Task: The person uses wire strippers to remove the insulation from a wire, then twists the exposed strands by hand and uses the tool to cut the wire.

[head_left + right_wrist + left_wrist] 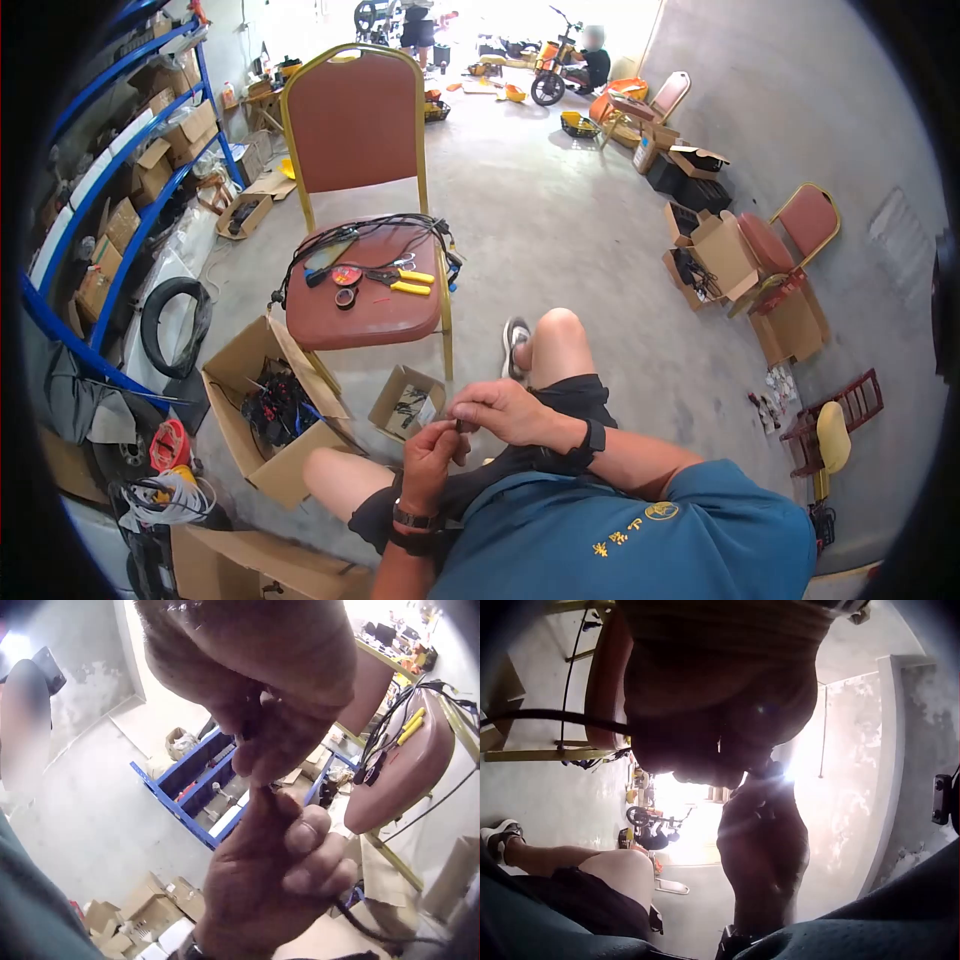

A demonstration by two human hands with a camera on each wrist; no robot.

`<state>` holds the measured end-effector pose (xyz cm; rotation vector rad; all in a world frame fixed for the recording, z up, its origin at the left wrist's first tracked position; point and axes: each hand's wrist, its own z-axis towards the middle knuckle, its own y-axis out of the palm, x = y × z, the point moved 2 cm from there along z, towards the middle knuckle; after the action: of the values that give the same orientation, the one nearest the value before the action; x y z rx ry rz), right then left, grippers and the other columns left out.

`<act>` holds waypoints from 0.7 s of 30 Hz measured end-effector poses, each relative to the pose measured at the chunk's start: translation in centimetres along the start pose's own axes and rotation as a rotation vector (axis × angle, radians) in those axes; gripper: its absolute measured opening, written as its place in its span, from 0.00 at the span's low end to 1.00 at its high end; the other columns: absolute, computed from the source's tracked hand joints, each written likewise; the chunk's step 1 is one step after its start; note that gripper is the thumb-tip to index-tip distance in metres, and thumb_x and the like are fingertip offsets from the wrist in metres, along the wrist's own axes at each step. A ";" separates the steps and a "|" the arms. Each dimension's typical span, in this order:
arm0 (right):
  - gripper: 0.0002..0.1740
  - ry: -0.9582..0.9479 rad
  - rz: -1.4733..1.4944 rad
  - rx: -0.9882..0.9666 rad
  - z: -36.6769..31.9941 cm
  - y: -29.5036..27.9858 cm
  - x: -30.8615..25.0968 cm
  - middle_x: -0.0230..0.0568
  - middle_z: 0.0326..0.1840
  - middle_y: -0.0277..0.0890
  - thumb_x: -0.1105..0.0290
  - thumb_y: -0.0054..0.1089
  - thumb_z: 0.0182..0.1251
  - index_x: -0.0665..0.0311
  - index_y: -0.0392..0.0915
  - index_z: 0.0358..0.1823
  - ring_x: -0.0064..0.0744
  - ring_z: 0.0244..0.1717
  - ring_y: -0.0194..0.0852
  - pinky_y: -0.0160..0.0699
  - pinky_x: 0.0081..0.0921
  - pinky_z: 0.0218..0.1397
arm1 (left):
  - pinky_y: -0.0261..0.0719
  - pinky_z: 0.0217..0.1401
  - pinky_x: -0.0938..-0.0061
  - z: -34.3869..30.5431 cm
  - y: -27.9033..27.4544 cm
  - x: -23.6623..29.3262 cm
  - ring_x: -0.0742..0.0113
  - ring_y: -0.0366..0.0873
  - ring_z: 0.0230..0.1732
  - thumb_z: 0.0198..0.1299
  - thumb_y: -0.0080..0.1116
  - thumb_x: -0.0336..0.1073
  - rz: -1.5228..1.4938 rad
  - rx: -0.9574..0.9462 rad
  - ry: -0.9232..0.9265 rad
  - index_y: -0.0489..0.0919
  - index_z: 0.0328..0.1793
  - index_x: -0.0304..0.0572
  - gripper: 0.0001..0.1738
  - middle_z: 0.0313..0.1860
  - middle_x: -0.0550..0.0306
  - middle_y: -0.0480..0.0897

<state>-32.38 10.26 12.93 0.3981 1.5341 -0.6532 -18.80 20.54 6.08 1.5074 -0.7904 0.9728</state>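
Note:
Both hands meet fingertip to fingertip above the person's lap. A thin black cable (555,715) runs out from the left hand (430,462), whose fingers are curled round it. The right hand (503,411) pinches a small dark piece (460,426) right at the left thumb and fingertip. Most of that piece is covered by the fingers, and I cannot tell what it is. In the right wrist view the same cable (390,939) trails away from below the left hand (277,874), and the right hand (255,667) comes down from above.
In front stands a red chair (355,325) bearing a wire harness (375,222), yellow-handled pliers (410,283) and tape rolls (345,298). By the knees are a small box (428,385) and a large carton (330,425) of dark wires. Blue shelving (110,150) lines the left wall.

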 end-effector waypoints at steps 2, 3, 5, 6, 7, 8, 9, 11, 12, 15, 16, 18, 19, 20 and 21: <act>0.09 -0.202 -0.313 0.049 0.1 0.2 -0.6 0.44 0.38 0.83 0.68 0.59 0.73 0.66 0.81 0.45 0.34 0.37 0.83 0.81 0.28 0.41 | 0.69 0.29 0.83 0.0 0.2 0.5 0.80 0.71 0.25 0.73 0.57 0.41 0.052 -0.033 -0.019 0.83 0.44 0.36 0.13 0.26 0.66 0.78; 0.08 -0.276 -0.383 0.054 0.3 0.3 -0.6 0.45 0.38 0.83 0.69 0.59 0.72 0.66 0.81 0.45 0.37 0.37 0.83 0.81 0.29 0.41 | 0.68 0.29 0.83 0.1 0.1 0.3 0.80 0.71 0.25 0.73 0.57 0.40 0.046 -0.021 -0.019 0.83 0.45 0.36 0.13 0.26 0.66 0.78; 0.07 -0.420 -0.522 0.069 0.8 0.1 -0.4 0.47 0.37 0.82 0.70 0.60 0.71 0.65 0.80 0.44 0.43 0.36 0.83 0.80 0.31 0.40 | 0.67 0.27 0.83 0.5 0.3 -0.2 0.81 0.70 0.24 0.73 0.57 0.40 0.034 0.000 -0.021 0.83 0.45 0.37 0.12 0.26 0.66 0.78; 0.08 -0.410 -0.525 0.063 1.0 -0.1 -0.3 0.46 0.37 0.82 0.69 0.60 0.71 0.65 0.80 0.44 0.41 0.35 0.82 0.80 0.31 0.40 | 0.67 0.26 0.83 0.6 0.3 -0.3 0.81 0.70 0.24 0.73 0.57 0.40 0.023 0.028 -0.030 0.83 0.45 0.37 0.12 0.26 0.66 0.78; 0.08 -0.398 -0.526 0.054 1.4 -0.3 -0.1 0.45 0.36 0.82 0.68 0.60 0.72 0.66 0.80 0.45 0.38 0.35 0.82 0.80 0.31 0.39 | 0.66 0.25 0.83 0.8 0.3 -0.5 0.81 0.69 0.23 0.73 0.57 0.40 0.011 0.059 -0.042 0.83 0.45 0.37 0.13 0.26 0.66 0.78; 0.09 -0.384 -0.525 0.042 1.6 -0.5 0.2 0.44 0.35 0.83 0.68 0.60 0.72 0.66 0.80 0.45 0.36 0.34 0.82 0.79 0.31 0.38 | 0.65 0.24 0.83 0.9 0.3 -0.7 0.82 0.69 0.23 0.73 0.57 0.40 -0.001 0.093 -0.055 0.83 0.45 0.38 0.13 0.26 0.67 0.78; 0.09 -0.251 -0.374 0.000 1.9 -0.7 0.7 0.40 0.35 0.81 0.67 0.60 0.73 0.65 0.80 0.45 0.31 0.33 0.79 0.78 0.28 0.37 | 0.63 0.24 0.84 0.8 0.5 -0.4 0.82 0.68 0.23 0.73 0.57 0.42 0.013 0.111 -0.059 0.83 0.43 0.38 0.14 0.25 0.68 0.77; 0.09 0.013 -0.078 -0.085 2.7 -0.9 1.3 0.33 0.34 0.79 0.67 0.60 0.74 0.65 0.81 0.47 0.20 0.32 0.75 0.76 0.23 0.35 | 0.60 0.24 0.84 1.0 0.9 0.6 0.83 0.66 0.22 0.73 0.57 0.45 0.038 0.148 -0.062 0.83 0.38 0.40 0.16 0.23 0.70 0.75; 0.12 0.161 -0.020 -0.160 2.8 -1.2 1.3 0.28 0.34 0.78 0.64 0.58 0.76 0.64 0.81 0.51 0.16 0.31 0.70 0.74 0.20 0.36 | 0.61 0.24 0.84 0.9 0.7 0.2 0.83 0.66 0.22 0.73 0.57 0.44 0.037 0.121 -0.067 0.83 0.40 0.40 0.15 0.24 0.69 0.76; 0.14 0.231 -0.035 -0.276 3.2 -1.0 1.3 0.28 0.35 0.78 0.64 0.56 0.77 0.64 0.80 0.54 0.17 0.32 0.71 0.75 0.20 0.36 | 0.63 0.24 0.84 1.4 -0.5 -0.5 0.83 0.67 0.22 0.73 0.58 0.44 0.026 0.060 -0.068 0.84 0.42 0.40 0.14 0.26 0.67 0.78; 0.14 0.255 -0.003 -0.276 3.1 -1.0 1.4 0.27 0.37 0.79 0.65 0.54 0.78 0.65 0.79 0.55 0.17 0.32 0.72 0.76 0.19 0.37 | 0.63 0.24 0.84 1.4 -0.4 -0.7 0.83 0.68 0.23 0.73 0.58 0.44 0.011 0.043 -0.085 0.84 0.42 0.40 0.14 0.25 0.66 0.78; 0.14 0.206 0.080 -0.220 2.8 -0.9 2.1 0.29 0.38 0.79 0.65 0.54 0.78 0.64 0.79 0.55 0.18 0.33 0.72 0.76 0.19 0.36 | 0.64 0.25 0.84 1.8 -0.2 -0.8 0.83 0.68 0.23 0.72 0.59 0.44 0.041 0.058 -0.062 0.84 0.42 0.40 0.14 0.25 0.67 0.78; 0.14 0.185 0.118 -0.197 2.5 -0.7 2.4 0.29 0.39 0.80 0.65 0.54 0.78 0.64 0.79 0.56 0.18 0.33 0.73 0.76 0.19 0.36 | 0.65 0.26 0.83 2.1 0.1 -0.9 0.83 0.68 0.24 0.72 0.59 0.43 0.084 0.097 -0.024 0.84 0.42 0.40 0.14 0.25 0.67 0.78; 0.14 0.165 0.092 -0.164 2.4 -0.6 2.6 0.31 0.38 0.79 0.65 0.53 0.78 0.65 0.79 0.55 0.19 0.33 0.74 0.76 0.20 0.36 | 0.65 0.27 0.83 2.2 0.3 -0.9 0.83 0.68 0.24 0.72 0.59 0.43 0.128 0.139 0.020 0.84 0.42 0.39 0.14 0.25 0.67 0.77; 0.14 0.139 0.064 -0.132 2.4 -0.6 2.6 0.33 0.37 0.79 0.66 0.53 0.77 0.66 0.79 0.55 0.20 0.33 0.75 0.77 0.22 0.36 | 0.66 0.27 0.83 2.3 0.2 -1.4 0.82 0.68 0.25 0.72 0.59 0.42 0.111 0.146 0.017 0.84 0.43 0.39 0.14 0.25 0.67 0.77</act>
<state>-31.05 7.93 10.52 0.3975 1.6797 -0.4796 -19.22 18.23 4.85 1.5914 -0.8122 1.1453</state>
